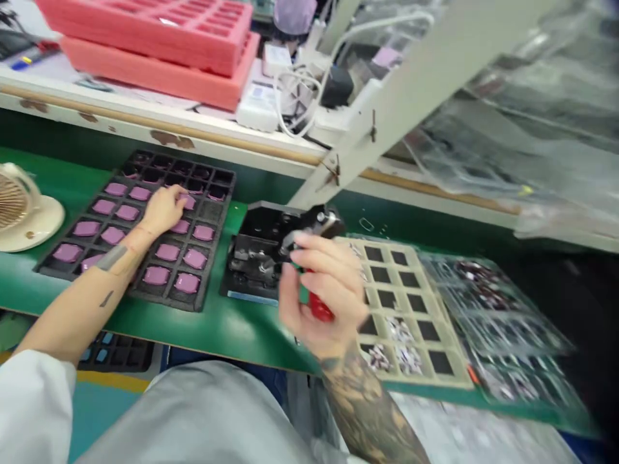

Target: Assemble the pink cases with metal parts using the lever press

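My left hand [164,207] reaches over a dark foam tray [207,212], its fingertips closed on a purple piece [187,202] in one of the upper compartments. Similar flat purple pieces [157,276] lie in many of the other compartments. My right hand [329,290], somewhat blurred, is curled at the front right of a black metal fixture [258,248]. A red handle [320,308] shows inside the curl of its fingers, against the palm. Whether these fingertips also hold something small cannot be made out.
Right of the fixture lies a beige compartment tray [442,309] with small shiny parts, then clear plastic trays [498,303]. A cream fan [29,212] stands at left. Red foam trays [159,71] sit on the shelf behind. A slanted white post [387,109] rises behind the fixture.
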Demonstrator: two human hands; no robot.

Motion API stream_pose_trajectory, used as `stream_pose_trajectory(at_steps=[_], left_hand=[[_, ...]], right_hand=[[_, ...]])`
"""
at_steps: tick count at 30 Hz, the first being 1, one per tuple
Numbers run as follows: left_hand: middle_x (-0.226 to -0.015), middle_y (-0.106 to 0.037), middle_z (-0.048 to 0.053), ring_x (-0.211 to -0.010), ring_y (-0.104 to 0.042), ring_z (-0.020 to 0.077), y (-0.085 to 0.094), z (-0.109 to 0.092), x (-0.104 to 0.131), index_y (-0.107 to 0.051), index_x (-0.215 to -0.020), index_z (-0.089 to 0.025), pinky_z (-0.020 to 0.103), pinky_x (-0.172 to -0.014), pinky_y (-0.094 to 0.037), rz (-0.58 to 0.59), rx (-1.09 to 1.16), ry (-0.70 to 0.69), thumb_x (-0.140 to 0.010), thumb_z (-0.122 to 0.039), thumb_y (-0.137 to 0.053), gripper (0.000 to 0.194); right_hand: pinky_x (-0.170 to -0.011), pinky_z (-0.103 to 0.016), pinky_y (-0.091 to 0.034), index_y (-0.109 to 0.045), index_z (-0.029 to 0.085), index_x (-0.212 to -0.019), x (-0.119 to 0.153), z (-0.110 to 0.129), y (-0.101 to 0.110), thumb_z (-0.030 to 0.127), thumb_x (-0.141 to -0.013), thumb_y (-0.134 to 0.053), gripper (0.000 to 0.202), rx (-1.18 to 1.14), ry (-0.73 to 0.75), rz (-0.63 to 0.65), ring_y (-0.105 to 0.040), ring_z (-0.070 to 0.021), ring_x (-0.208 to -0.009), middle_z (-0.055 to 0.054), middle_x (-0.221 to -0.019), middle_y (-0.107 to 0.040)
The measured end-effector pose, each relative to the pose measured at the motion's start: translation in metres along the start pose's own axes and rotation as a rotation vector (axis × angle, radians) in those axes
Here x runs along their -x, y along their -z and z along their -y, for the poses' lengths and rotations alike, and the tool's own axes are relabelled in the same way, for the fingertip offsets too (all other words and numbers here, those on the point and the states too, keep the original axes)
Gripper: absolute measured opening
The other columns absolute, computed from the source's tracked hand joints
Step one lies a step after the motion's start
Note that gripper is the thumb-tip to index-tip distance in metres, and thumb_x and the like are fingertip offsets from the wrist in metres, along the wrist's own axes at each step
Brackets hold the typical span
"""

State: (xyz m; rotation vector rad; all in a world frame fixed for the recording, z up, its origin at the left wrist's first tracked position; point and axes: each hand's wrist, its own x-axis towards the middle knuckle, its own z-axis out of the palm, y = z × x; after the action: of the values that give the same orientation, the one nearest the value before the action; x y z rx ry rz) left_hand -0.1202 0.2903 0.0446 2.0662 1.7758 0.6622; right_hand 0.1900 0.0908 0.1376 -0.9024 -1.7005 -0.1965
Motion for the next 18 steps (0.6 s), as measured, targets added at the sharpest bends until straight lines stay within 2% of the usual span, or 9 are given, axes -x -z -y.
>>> stream_pose_trajectory(at_steps=[3, 6, 9, 11, 12, 15, 18], left_hand=[[-0.148, -0.067, 0.021, -0.143, -0.055, 0.0424, 0.000, -0.008, -0.001, -0.078, -0.136, -0.007, 0.058, -0.122, -0.041, -0.001, -0.160, -0.053, -0.108, -0.024, -0.061, 0.037], [-0.152, -0.061, 0.015, -0.147, -0.051, 0.0472, -0.002, -0.021, -0.001, -0.078, -0.143, -0.010, 0.058, -0.118, -0.042, -0.003, -0.306, -0.153, -0.114, -0.026, -0.052, 0.042], [-0.151, -0.065, 0.012, -0.145, -0.053, 0.0439, -0.013, -0.035, -0.009, -0.081, -0.140, -0.014, 0.054, -0.117, -0.042, 0.028, -0.323, -0.247, -0.114, -0.022, -0.049, 0.042], [-0.153, -0.068, 0.012, -0.144, -0.054, 0.0411, -0.023, -0.043, -0.018, -0.080, -0.140, -0.015, 0.055, -0.118, -0.041, 0.084, -0.323, -0.292, -0.114, -0.021, -0.048, 0.042], [-0.152, -0.070, 0.014, -0.143, -0.055, 0.0407, -0.028, -0.046, -0.023, -0.080, -0.141, -0.013, 0.056, -0.118, -0.040, 0.117, -0.320, -0.304, -0.114, -0.020, -0.048, 0.042], [-0.149, -0.073, 0.019, -0.138, -0.058, 0.0404, -0.037, -0.055, -0.035, -0.078, -0.137, -0.002, 0.059, -0.118, -0.039, 0.197, -0.291, -0.309, -0.114, -0.017, -0.049, 0.040], [-0.139, -0.077, 0.023, -0.135, -0.059, 0.0394, -0.042, -0.064, -0.046, -0.079, -0.121, 0.007, 0.060, -0.120, -0.037, 0.207, -0.229, -0.279, -0.110, -0.018, -0.062, 0.032]], right_hand=[[-0.113, -0.065, -0.063, -0.058, 0.033, -0.114, 0.021, -0.015, -0.004, 0.011, -0.091, -0.067, 0.033, 0.090, 0.126, 0.054, -0.074, -0.0336, -0.139, -0.001, -0.128, -0.077], [-0.119, -0.071, -0.057, -0.057, 0.036, -0.130, 0.036, -0.021, -0.001, 0.021, -0.095, -0.064, 0.038, 0.155, 0.069, 0.117, -0.065, -0.0357, -0.151, -0.005, -0.140, -0.071], [-0.115, -0.067, -0.062, -0.053, 0.034, -0.149, 0.057, -0.016, 0.016, 0.025, -0.097, -0.067, 0.054, 0.204, -0.013, 0.011, -0.068, -0.0362, -0.145, -0.011, -0.143, -0.067], [-0.107, -0.059, -0.066, -0.054, 0.031, -0.153, 0.078, -0.010, 0.035, 0.020, -0.100, -0.065, 0.054, 0.230, -0.176, -0.012, -0.073, -0.0327, -0.132, -0.013, -0.136, -0.070], [-0.103, -0.054, -0.067, -0.056, 0.029, -0.151, 0.091, -0.007, 0.045, 0.017, -0.103, -0.062, 0.050, 0.242, -0.289, 0.040, -0.075, -0.0306, -0.125, -0.012, -0.131, -0.072], [-0.094, -0.046, -0.066, -0.062, 0.024, -0.146, 0.129, -0.001, 0.065, 0.019, -0.109, -0.057, 0.038, 0.337, -0.578, 0.332, -0.076, -0.0278, -0.109, -0.010, -0.119, -0.075], [-0.090, -0.045, -0.063, -0.061, 0.019, -0.150, 0.155, -0.007, 0.064, 0.024, -0.109, -0.057, 0.041, 0.464, -0.690, 0.568, -0.075, -0.0293, -0.101, -0.011, -0.110, -0.075]])
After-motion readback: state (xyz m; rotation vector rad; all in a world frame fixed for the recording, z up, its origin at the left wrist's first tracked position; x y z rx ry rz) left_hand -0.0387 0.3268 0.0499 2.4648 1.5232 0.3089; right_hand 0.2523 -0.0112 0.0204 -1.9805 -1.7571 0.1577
